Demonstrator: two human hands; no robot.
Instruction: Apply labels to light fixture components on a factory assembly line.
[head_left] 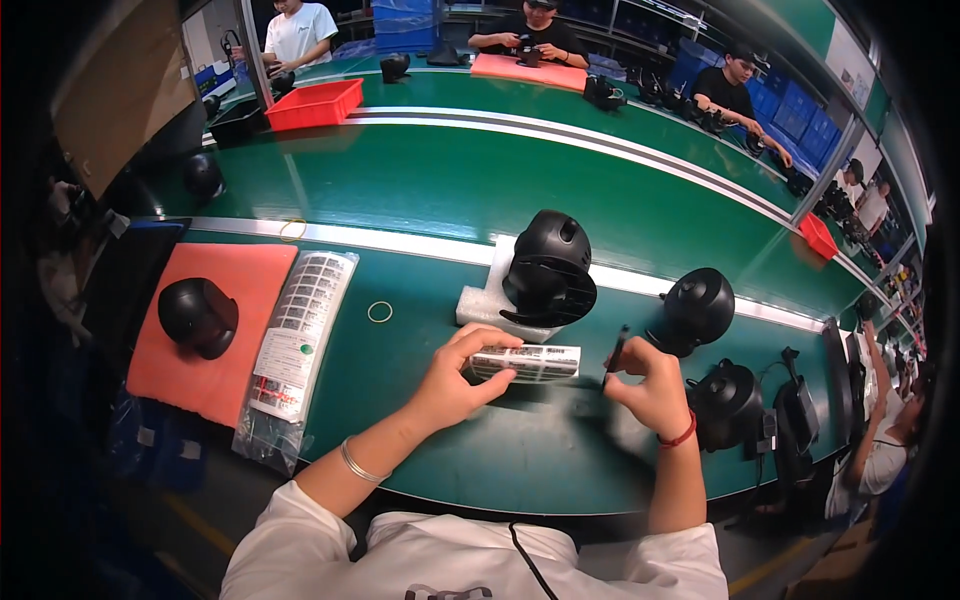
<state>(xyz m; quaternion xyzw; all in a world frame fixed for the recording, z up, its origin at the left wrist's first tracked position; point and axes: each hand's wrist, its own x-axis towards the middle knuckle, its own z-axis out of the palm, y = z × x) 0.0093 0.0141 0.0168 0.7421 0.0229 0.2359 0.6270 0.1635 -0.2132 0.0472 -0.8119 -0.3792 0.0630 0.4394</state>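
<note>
My left hand (pixel 458 378) pinches a curled sheet of printed white labels (pixel 545 362) between thumb and fingers, just above the green bench. To the right of the sheet, my right hand (pixel 655 390) is closed around a slim black stick-like tool (pixel 620 342), held nearly upright; whether it is a pen or tweezers I cannot tell. Beyond the sheet, a black rounded device (pixel 550 265) rests tilted on a white foam block (pixel 483 302). Two more black rounded devices (pixel 697 308) lie near my right hand.
On the left, a black device (pixel 198 316) sits on a pink foam pad (pixel 262 262), beside a plastic-wrapped stack of label sheets (pixel 308 318). A yellowish rubber band (pixel 380 312) lies on the bench. Past a metal rail, a green conveyor (pixel 420 185) runs across; people work on its far side.
</note>
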